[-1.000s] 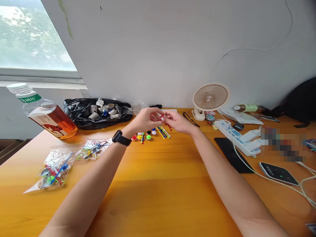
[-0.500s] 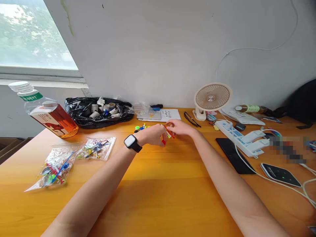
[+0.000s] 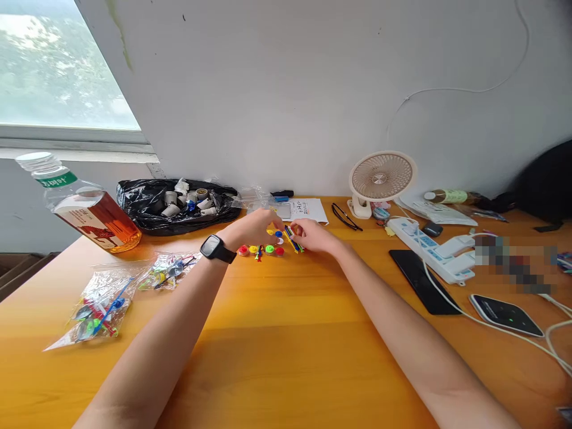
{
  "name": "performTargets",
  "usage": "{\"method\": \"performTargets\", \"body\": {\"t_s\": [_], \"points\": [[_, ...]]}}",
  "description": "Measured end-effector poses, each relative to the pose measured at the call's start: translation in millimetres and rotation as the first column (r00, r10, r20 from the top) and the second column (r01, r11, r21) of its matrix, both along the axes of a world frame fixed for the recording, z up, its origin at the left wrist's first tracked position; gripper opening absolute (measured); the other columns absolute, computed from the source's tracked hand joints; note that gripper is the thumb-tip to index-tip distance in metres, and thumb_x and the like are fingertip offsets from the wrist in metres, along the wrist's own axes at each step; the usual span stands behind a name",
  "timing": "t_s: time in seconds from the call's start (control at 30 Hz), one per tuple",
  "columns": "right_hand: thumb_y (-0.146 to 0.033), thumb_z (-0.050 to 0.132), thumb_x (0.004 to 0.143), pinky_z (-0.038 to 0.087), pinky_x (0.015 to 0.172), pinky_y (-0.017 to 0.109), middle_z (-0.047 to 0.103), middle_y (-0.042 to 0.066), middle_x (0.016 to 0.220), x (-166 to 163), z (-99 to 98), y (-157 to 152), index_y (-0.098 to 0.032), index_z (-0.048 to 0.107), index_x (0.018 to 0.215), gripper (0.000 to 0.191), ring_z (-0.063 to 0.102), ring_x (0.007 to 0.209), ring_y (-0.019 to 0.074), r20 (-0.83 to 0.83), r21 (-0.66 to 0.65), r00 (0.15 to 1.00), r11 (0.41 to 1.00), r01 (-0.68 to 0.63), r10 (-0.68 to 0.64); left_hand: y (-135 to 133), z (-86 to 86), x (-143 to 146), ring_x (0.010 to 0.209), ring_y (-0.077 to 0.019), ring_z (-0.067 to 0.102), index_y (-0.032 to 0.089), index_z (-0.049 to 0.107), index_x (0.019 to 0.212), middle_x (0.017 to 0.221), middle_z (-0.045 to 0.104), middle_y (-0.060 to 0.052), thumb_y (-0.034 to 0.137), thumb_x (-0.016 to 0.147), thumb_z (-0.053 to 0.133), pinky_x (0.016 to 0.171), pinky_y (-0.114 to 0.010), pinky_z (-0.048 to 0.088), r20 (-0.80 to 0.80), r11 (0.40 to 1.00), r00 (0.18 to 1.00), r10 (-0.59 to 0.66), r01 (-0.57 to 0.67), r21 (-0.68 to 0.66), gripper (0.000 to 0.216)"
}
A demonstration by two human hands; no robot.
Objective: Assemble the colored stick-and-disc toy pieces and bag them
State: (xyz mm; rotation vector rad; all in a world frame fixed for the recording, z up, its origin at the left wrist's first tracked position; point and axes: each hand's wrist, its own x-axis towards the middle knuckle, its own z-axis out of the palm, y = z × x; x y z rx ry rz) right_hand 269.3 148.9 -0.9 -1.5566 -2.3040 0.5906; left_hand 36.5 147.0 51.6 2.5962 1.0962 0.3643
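1. Fingers (image 3: 276, 220) of the left hand (image 3: 252, 229) curve beside coloured plastic discs (image 3: 269, 249) on the tabletop (image 3: 277, 357); whether they grip one, I cannot tell.
2. Right hand (image 3: 316, 236): fingertips at the thin plastic sticks (image 3: 293, 239), grip unclear.
3. Two clear plastic bags (image 3: 107, 279) contain mixed coloured pieces (image 3: 100, 313).
4. Open black plastic bag (image 3: 130, 205): grey cylinders (image 3: 170, 211).
5. White-capped bottle (image 3: 83, 217): amber liquid (image 3: 118, 220).

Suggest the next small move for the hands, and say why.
I'd probably have the right hand pinch one of the coloured sticks and lift it clear: its fingertips are right at the sticks, which lie close together, while the left hand is beside the coloured round pieces. Whether the right fingertips grip a stick is too small to tell.
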Motion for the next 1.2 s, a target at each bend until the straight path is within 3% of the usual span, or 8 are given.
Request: {"method": "performTargets", "body": {"t_s": [0.1, 0.2, 0.3, 0.87, 1.07, 1.2], "points": [[-0.020, 0.069, 0.096, 0.042, 0.077, 0.026, 0.064, 0.007, 0.101, -6.0, -6.2, -1.7, -0.014, 0.070, 0.119, 0.024, 0.057, 0.084, 0.0169, -0.007, 0.096, 0.999, 0.994, -0.053, 0.054, 6.9, -5.4, -9.3, 0.112, -0.0244, 0.073, 0.021, 0.080, 0.119, 0.122, 0.079, -0.007, 0.034, 0.087, 0.071, 0.098, -0.029, 0.054, -0.008, 0.999, 0.999, 0.036, -0.036, 0.014, 0.035], [-0.020, 0.069, 0.095, 0.041, 0.076, 0.027, 0.062, 0.006, 0.098, -11.9, -7.9, -4.5, -0.014, 0.071, 0.111, 0.016, 0.055, 0.081, 0.0166, -0.018, 0.100, 0.996, 0.991, -0.089, 0.092, 9.6, -13.6, -10.4, 0.118, -0.0255, 0.072, 0.022, 0.078, 0.126, 0.127, 0.078, -0.008, 0.042, 0.088, 0.073, 0.100, -0.029, 0.053, -0.029, 1.000, 0.999, 0.026, -0.026, -0.009, 0.043], [-0.019, 0.069, 0.094, 0.040, 0.076, 0.027, 0.061, 0.004, 0.091, -17.4, -5.6, -8.2, -0.015, 0.070, 0.103, 0.010, 0.054, 0.080, 0.0167, -0.030, 0.095, 0.993, 0.989, -0.115, 0.119, 10.4, -21.1, -6.3, 0.111, -0.0253, 0.074, 0.024, 0.078, 0.125, 0.121, 0.080, -0.007, 0.045, 0.084, 0.078, 0.094, -0.028, 0.054, -0.075, 0.998, 0.997, 0.007, -0.011, -0.057, 0.046], [-0.023, 0.069, 0.092, 0.036, 0.064, 0.026, 0.067, 0.002, 0.083, -30.3, 10.2, -20.9, -0.017, 0.065, 0.094, 0.008, 0.056, 0.069, 0.0145, -0.079, -0.054, 0.990, 0.991, -0.120, 0.115, 17.7, -29.7, -9.0, 0.105, -0.0234, 0.074, 0.026, 0.081, 0.116, 0.116, 0.081, -0.005, 0.040, 0.084, 0.076, 0.087, -0.026, 0.055, -0.111, 0.997, 0.993, 0.030, -0.038, -0.062, 0.035], [-0.015, 0.071, 0.089, 0.040, 0.066, 0.026, 0.070, 0.003, 0.087, -21.9, 13.5, -17.7, -0.016, 0.068, 0.107, 0.019, 0.062, 0.072, 0.0157, -0.082, -0.091, 0.987, 0.986, -0.142, 0.135, 16.8, -31.7, -7.1, 0.104, -0.0236, 0.075, 0.028, 0.082, 0.117, 0.114, 0.081, -0.004, 0.039, 0.083, 0.077, 0.087, -0.027, 0.056, -0.066, 0.999, 0.998, 0.008, -0.010, -0.034, 0.036], [-0.022, 0.072, 0.089, 0.041, 0.065, 0.026, 0.069, 0.002, 0.088, -21.4, 11.0, -16.7, -0.017, 0.068, 0.107, 0.019, 0.062, 0.073, 0.0159, -0.083, -0.087, 0.986, 0.984, -0.155, 0.148, 16.3, -29.7, -7.0, 0.104, -0.0216, 0.076, 0.027, 0.083, 0.112, 0.112, 0.082, -0.004, 0.029, 0.089, 0.068, 0.090, -0.027, 0.056, -0.015, 1.000, 1.000, 0.023, -0.023, -0.007, 0.028]]}}
